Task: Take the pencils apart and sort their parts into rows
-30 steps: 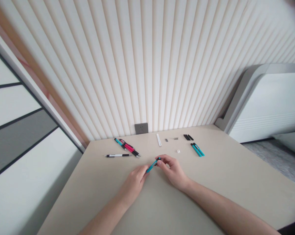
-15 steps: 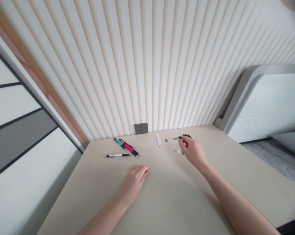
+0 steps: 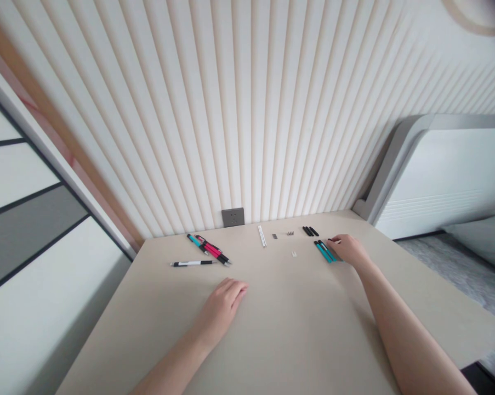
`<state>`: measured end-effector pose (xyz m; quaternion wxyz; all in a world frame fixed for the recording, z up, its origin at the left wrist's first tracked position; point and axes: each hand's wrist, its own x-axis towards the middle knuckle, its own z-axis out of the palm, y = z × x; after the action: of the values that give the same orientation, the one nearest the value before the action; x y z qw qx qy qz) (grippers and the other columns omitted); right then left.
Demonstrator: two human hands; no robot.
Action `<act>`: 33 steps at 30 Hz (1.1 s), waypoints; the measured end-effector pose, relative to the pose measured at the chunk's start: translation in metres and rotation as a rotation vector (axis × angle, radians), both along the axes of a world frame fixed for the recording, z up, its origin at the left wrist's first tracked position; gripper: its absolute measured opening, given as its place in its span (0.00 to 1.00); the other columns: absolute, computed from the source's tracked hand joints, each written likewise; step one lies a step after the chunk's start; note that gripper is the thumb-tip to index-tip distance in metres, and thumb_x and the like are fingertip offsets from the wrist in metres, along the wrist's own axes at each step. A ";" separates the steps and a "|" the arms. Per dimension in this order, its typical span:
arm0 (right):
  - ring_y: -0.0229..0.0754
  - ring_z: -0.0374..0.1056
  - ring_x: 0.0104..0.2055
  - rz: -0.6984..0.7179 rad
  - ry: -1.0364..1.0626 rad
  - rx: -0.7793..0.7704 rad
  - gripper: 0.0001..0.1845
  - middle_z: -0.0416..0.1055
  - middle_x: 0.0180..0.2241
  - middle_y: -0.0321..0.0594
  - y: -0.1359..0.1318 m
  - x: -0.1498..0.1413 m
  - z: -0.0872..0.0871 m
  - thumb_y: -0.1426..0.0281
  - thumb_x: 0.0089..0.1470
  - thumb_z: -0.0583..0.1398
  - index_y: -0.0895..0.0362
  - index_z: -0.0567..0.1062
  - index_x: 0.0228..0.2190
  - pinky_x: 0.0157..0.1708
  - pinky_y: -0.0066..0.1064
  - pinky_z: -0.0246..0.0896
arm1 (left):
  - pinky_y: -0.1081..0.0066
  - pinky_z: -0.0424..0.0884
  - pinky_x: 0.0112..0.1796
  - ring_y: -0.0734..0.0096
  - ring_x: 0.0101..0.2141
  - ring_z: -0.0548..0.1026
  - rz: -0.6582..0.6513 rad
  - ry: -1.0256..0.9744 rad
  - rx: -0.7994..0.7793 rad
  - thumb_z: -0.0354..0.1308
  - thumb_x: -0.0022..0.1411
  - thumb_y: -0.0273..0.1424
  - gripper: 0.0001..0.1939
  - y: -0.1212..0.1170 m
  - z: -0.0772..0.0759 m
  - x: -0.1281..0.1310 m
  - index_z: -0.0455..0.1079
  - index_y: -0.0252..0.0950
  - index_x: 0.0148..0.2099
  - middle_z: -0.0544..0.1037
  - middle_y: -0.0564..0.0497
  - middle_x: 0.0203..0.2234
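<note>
My right hand [image 3: 350, 250] is at the right of the table, its fingers closed at the black end of a teal pen barrel, most of which the hand hides. Two more teal pen barrels [image 3: 323, 251] lie side by side just left of it. Behind them is a short row of black pen grips [image 3: 310, 231]. My left hand [image 3: 223, 303] rests on the tabletop with its fingers curled together, and nothing shows in it. Beyond it lie a white-and-black pen [image 3: 193, 263] and a small pile of pink and teal pens [image 3: 211, 249].
Thin white refill tubes [image 3: 262, 236], small dark pieces [image 3: 274, 236], small metal tips [image 3: 290, 233] and tiny white pieces [image 3: 294, 254] lie apart on the beige table [image 3: 280, 329]. A grey socket [image 3: 233, 217] sits on the ribbed wall behind.
My right hand has moved right, from beside the metal tips to the teal barrels, uncovering the black grips. My left hand stays in place. The view has shifted slightly.
</note>
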<state>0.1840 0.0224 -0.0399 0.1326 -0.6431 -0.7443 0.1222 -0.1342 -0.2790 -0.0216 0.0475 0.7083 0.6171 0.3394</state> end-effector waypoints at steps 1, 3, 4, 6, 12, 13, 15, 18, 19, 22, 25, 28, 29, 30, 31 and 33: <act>0.52 0.75 0.38 0.008 0.007 -0.001 0.16 0.80 0.34 0.47 0.002 0.001 -0.001 0.58 0.52 0.60 0.53 0.82 0.36 0.34 0.34 0.63 | 0.68 0.74 0.39 0.68 0.36 0.76 0.002 -0.002 0.005 0.51 0.69 0.27 0.08 0.000 0.000 0.000 0.71 0.40 0.41 0.77 0.52 0.33; 0.51 0.75 0.39 0.019 0.021 0.000 0.14 0.80 0.35 0.46 0.004 0.002 -0.004 0.61 0.53 0.59 0.52 0.82 0.36 0.34 0.34 0.63 | 0.69 0.74 0.39 0.68 0.36 0.76 0.007 0.000 0.014 0.51 0.68 0.26 0.08 0.000 0.000 0.000 0.71 0.40 0.41 0.77 0.52 0.33; 0.50 0.75 0.39 0.021 0.026 0.002 0.14 0.80 0.35 0.46 0.005 0.003 -0.005 0.63 0.53 0.58 0.52 0.83 0.36 0.34 0.34 0.62 | 0.69 0.74 0.39 0.68 0.36 0.76 0.009 0.003 0.014 0.51 0.68 0.26 0.08 0.000 0.000 0.000 0.71 0.40 0.41 0.77 0.53 0.33; 0.51 0.75 0.39 0.018 0.032 0.007 0.14 0.80 0.34 0.46 0.006 0.005 -0.006 0.65 0.53 0.58 0.53 0.83 0.35 0.34 0.33 0.62 | 0.69 0.74 0.39 0.68 0.36 0.76 0.007 0.007 0.005 0.51 0.69 0.26 0.08 0.000 0.000 0.000 0.70 0.40 0.41 0.77 0.52 0.33; 0.50 0.74 0.40 0.012 0.065 0.031 0.15 0.80 0.37 0.45 0.008 0.005 -0.005 0.65 0.54 0.58 0.54 0.82 0.37 0.35 0.33 0.62 | 0.68 0.73 0.40 0.68 0.37 0.76 0.003 -0.002 -0.014 0.50 0.69 0.26 0.08 0.000 -0.002 0.000 0.70 0.40 0.41 0.76 0.53 0.33; 0.50 0.74 0.40 0.014 0.073 0.035 0.15 0.80 0.38 0.45 0.008 0.005 -0.005 0.65 0.54 0.58 0.54 0.82 0.38 0.35 0.32 0.62 | 0.68 0.73 0.40 0.68 0.36 0.76 0.003 -0.004 -0.015 0.50 0.69 0.26 0.07 0.000 -0.002 0.000 0.70 0.40 0.41 0.76 0.53 0.33; 0.49 0.74 0.41 0.015 0.086 0.041 0.15 0.80 0.38 0.45 0.007 0.005 -0.004 0.65 0.55 0.58 0.55 0.82 0.39 0.35 0.32 0.62 | 0.68 0.73 0.40 0.68 0.37 0.76 0.001 -0.007 -0.018 0.51 0.69 0.26 0.07 0.000 -0.002 -0.001 0.70 0.40 0.41 0.76 0.53 0.34; 0.49 0.74 0.41 0.010 0.091 0.043 0.15 0.80 0.38 0.46 0.007 0.005 -0.003 0.66 0.54 0.58 0.56 0.82 0.39 0.35 0.32 0.62 | 0.68 0.72 0.41 0.68 0.37 0.75 -0.005 -0.009 -0.031 0.50 0.69 0.26 0.07 0.001 -0.003 -0.001 0.69 0.40 0.42 0.76 0.52 0.34; 0.49 0.74 0.40 0.010 0.089 0.040 0.15 0.80 0.38 0.46 0.006 0.005 -0.003 0.67 0.53 0.59 0.56 0.82 0.39 0.35 0.32 0.62 | 0.68 0.72 0.41 0.68 0.38 0.75 -0.008 -0.010 -0.038 0.50 0.70 0.26 0.07 0.001 -0.003 -0.001 0.69 0.40 0.42 0.76 0.52 0.34; 0.49 0.74 0.40 0.024 0.087 0.028 0.14 0.80 0.38 0.46 0.006 0.005 -0.001 0.70 0.52 0.60 0.57 0.82 0.40 0.36 0.32 0.62 | 0.67 0.71 0.42 0.68 0.38 0.75 -0.006 -0.009 -0.054 0.50 0.70 0.26 0.07 0.001 -0.004 -0.001 0.69 0.39 0.42 0.76 0.52 0.35; 0.48 0.74 0.41 0.040 0.096 0.016 0.15 0.80 0.39 0.45 0.004 0.003 0.000 0.70 0.53 0.60 0.57 0.81 0.41 0.36 0.31 0.62 | 0.67 0.71 0.42 0.68 0.38 0.75 -0.005 -0.008 -0.062 0.50 0.70 0.26 0.07 0.001 -0.004 -0.001 0.69 0.39 0.42 0.76 0.52 0.35; 0.46 0.74 0.42 0.053 0.107 0.011 0.15 0.80 0.39 0.43 0.002 -0.001 0.002 0.70 0.54 0.59 0.56 0.81 0.42 0.36 0.30 0.62 | 0.68 0.71 0.42 0.68 0.38 0.75 -0.012 -0.011 -0.059 0.50 0.70 0.26 0.07 0.000 -0.003 -0.001 0.69 0.39 0.42 0.76 0.52 0.35; 0.46 0.74 0.41 0.058 0.110 0.009 0.15 0.80 0.39 0.43 0.001 -0.003 0.003 0.70 0.54 0.59 0.56 0.81 0.42 0.36 0.30 0.62 | 0.68 0.71 0.42 0.68 0.38 0.75 -0.013 -0.012 -0.054 0.51 0.70 0.26 0.07 0.000 -0.003 -0.001 0.69 0.39 0.42 0.76 0.52 0.34; 0.45 0.74 0.41 0.064 0.112 0.006 0.14 0.80 0.38 0.43 -0.001 -0.004 0.004 0.70 0.54 0.59 0.56 0.81 0.41 0.36 0.29 0.62 | 0.68 0.71 0.42 0.68 0.38 0.75 -0.014 -0.013 -0.049 0.51 0.70 0.26 0.07 0.000 -0.003 -0.001 0.69 0.39 0.42 0.76 0.52 0.34; 0.45 0.74 0.41 0.070 0.114 0.004 0.14 0.80 0.37 0.42 -0.002 -0.005 0.005 0.70 0.54 0.59 0.56 0.81 0.41 0.36 0.29 0.62 | 0.68 0.71 0.41 0.68 0.38 0.75 -0.015 -0.013 -0.045 0.51 0.70 0.26 0.06 0.001 -0.003 -0.001 0.69 0.39 0.42 0.76 0.53 0.34; 0.45 0.74 0.40 0.076 0.111 0.009 0.14 0.80 0.37 0.42 -0.005 -0.005 0.008 0.70 0.54 0.59 0.56 0.81 0.41 0.36 0.29 0.62 | 0.69 0.71 0.41 0.68 0.38 0.75 -0.014 -0.011 -0.040 0.51 0.69 0.26 0.06 0.001 -0.003 -0.001 0.69 0.40 0.42 0.76 0.53 0.34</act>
<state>0.1788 0.0178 -0.0321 0.1716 -0.6061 -0.7601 0.1592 -0.1354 -0.2781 -0.0246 0.0676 0.7095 0.6186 0.3307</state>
